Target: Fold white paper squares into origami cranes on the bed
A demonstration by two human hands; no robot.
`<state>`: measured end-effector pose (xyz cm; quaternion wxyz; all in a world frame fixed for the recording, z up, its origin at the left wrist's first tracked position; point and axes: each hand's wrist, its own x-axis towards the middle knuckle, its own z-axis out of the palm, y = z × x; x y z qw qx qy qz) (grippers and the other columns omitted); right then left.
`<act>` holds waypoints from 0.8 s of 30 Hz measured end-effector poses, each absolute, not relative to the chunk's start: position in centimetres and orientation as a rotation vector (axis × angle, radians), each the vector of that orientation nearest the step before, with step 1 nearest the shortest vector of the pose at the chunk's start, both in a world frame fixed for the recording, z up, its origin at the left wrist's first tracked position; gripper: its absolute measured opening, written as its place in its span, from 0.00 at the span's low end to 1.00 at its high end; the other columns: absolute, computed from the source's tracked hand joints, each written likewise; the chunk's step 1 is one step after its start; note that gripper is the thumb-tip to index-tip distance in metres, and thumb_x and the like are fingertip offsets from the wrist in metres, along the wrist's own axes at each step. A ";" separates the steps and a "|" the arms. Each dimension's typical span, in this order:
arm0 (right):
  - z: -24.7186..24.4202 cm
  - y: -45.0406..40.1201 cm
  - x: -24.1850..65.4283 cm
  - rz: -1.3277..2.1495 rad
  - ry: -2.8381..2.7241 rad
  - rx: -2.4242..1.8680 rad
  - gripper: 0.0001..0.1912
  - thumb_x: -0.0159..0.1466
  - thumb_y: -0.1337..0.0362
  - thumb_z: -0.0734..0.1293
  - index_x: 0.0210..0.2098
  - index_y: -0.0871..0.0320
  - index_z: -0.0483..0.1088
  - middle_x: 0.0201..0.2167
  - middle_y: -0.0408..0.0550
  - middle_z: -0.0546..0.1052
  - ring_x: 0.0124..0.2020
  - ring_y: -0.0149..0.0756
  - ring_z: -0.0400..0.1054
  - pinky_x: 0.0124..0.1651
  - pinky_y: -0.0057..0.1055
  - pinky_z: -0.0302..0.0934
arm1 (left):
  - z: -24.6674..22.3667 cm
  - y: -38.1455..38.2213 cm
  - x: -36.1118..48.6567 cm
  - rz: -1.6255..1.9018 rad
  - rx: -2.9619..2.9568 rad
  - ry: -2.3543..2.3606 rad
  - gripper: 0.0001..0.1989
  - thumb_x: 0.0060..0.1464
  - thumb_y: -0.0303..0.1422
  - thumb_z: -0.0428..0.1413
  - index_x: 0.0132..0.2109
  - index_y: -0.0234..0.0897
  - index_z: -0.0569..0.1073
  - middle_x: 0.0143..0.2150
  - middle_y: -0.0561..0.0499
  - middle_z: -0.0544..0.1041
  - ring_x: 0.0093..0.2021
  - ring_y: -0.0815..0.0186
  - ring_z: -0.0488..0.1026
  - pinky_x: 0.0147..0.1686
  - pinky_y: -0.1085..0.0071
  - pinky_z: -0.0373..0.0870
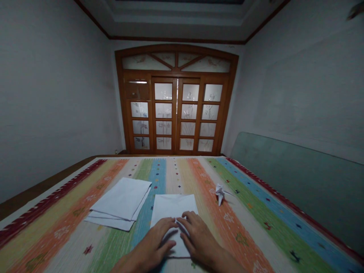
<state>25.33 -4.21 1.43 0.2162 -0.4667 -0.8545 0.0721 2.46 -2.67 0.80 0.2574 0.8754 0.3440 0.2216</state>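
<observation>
A square of white paper (174, 203) lies in front of me on the striped cloth. Both my hands rest on its lower half, and their fingertips come together near its middle. My left hand (156, 242) has its index finger bent inward and its thumb lower down, with the paper between them. From the other side my right hand (199, 237) curls its fingers onto the same paper. A raised edge shows between the fingertips, though the hands hide most of it.
To the left lies a small stack of white paper sheets (122, 199). A folded white paper figure (220, 194) stands on the right of the striped tablecloth (108, 258). A pale green panel (284, 163) runs along the right side, and wooden glass doors (176, 110) stand beyond the table.
</observation>
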 end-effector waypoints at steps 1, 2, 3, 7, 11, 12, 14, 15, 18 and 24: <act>1.2 -4.2 25.2 0.213 -2.370 -1.277 0.24 0.66 0.69 0.62 0.61 0.54 0.65 0.56 0.55 0.71 0.56 0.48 0.66 0.60 0.45 0.63 | 0.6 -2.5 2.6 0.628 2.388 0.946 0.24 0.66 0.34 0.51 0.67 0.47 0.61 0.69 0.47 0.65 0.69 0.57 0.61 0.68 0.57 0.58; 0.9 -4.2 25.0 0.229 -2.370 -1.261 0.25 0.66 0.69 0.61 0.63 0.54 0.64 0.59 0.55 0.70 0.59 0.48 0.64 0.62 0.45 0.61 | 0.3 -2.4 2.7 0.644 2.408 0.959 0.26 0.66 0.32 0.50 0.69 0.46 0.59 0.70 0.46 0.64 0.69 0.57 0.60 0.69 0.56 0.58; 0.6 -4.1 25.0 0.247 -2.371 -1.254 0.26 0.66 0.69 0.61 0.64 0.54 0.63 0.61 0.55 0.69 0.61 0.48 0.63 0.65 0.45 0.60 | 0.1 -2.3 2.9 0.651 2.434 0.971 0.27 0.65 0.30 0.49 0.69 0.45 0.57 0.71 0.45 0.62 0.70 0.57 0.59 0.69 0.56 0.58; -0.5 -3.5 25.1 0.296 -2.419 -1.313 0.27 0.70 0.65 0.59 0.67 0.59 0.59 0.68 0.58 0.63 0.68 0.49 0.56 0.71 0.46 0.53 | -1.2 -1.7 3.2 0.631 2.548 1.042 0.32 0.63 0.27 0.51 0.72 0.43 0.52 0.71 0.44 0.61 0.70 0.56 0.58 0.69 0.55 0.58; -0.8 -3.1 25.2 0.311 -2.441 -1.399 0.29 0.70 0.62 0.58 0.70 0.62 0.56 0.71 0.57 0.58 0.72 0.50 0.51 0.73 0.48 0.48 | -2.5 -0.9 3.1 0.529 2.666 1.125 0.32 0.67 0.34 0.50 0.73 0.42 0.49 0.74 0.44 0.55 0.73 0.51 0.51 0.69 0.49 0.56; -0.8 -3.1 25.2 0.321 -2.445 -1.406 0.30 0.70 0.62 0.58 0.70 0.62 0.55 0.72 0.57 0.56 0.72 0.50 0.49 0.73 0.49 0.47 | -2.6 -0.8 3.0 0.507 2.692 1.125 0.32 0.67 0.36 0.50 0.74 0.42 0.49 0.75 0.45 0.53 0.73 0.50 0.50 0.69 0.49 0.56; -0.5 -2.9 25.2 0.348 -2.457 -1.415 0.32 0.70 0.61 0.59 0.71 0.61 0.53 0.73 0.55 0.53 0.73 0.49 0.46 0.73 0.49 0.45 | -2.6 -0.4 2.9 0.487 2.733 1.118 0.33 0.68 0.38 0.50 0.74 0.44 0.47 0.76 0.46 0.50 0.74 0.49 0.48 0.69 0.48 0.55; -0.3 -2.8 25.3 0.364 -2.465 -1.418 0.32 0.70 0.61 0.59 0.72 0.61 0.52 0.73 0.55 0.51 0.73 0.49 0.45 0.73 0.49 0.45 | -2.4 -0.3 2.8 0.484 2.748 1.116 0.34 0.67 0.39 0.51 0.74 0.45 0.47 0.76 0.46 0.49 0.74 0.49 0.48 0.69 0.48 0.54; 0.2 -2.4 25.5 0.413 -2.488 -1.430 0.34 0.70 0.58 0.59 0.72 0.64 0.49 0.74 0.57 0.48 0.74 0.49 0.43 0.74 0.49 0.42 | -2.0 0.2 2.6 0.456 2.758 1.142 0.36 0.66 0.43 0.53 0.74 0.46 0.47 0.76 0.45 0.48 0.74 0.46 0.46 0.69 0.44 0.53; 0.1 -1.0 26.0 0.432 -2.461 -1.446 0.37 0.71 0.50 0.58 0.72 0.65 0.49 0.73 0.60 0.47 0.74 0.51 0.42 0.73 0.51 0.42 | -2.2 1.2 2.0 0.480 2.738 1.164 0.39 0.62 0.52 0.54 0.73 0.45 0.51 0.76 0.42 0.49 0.74 0.45 0.47 0.69 0.45 0.52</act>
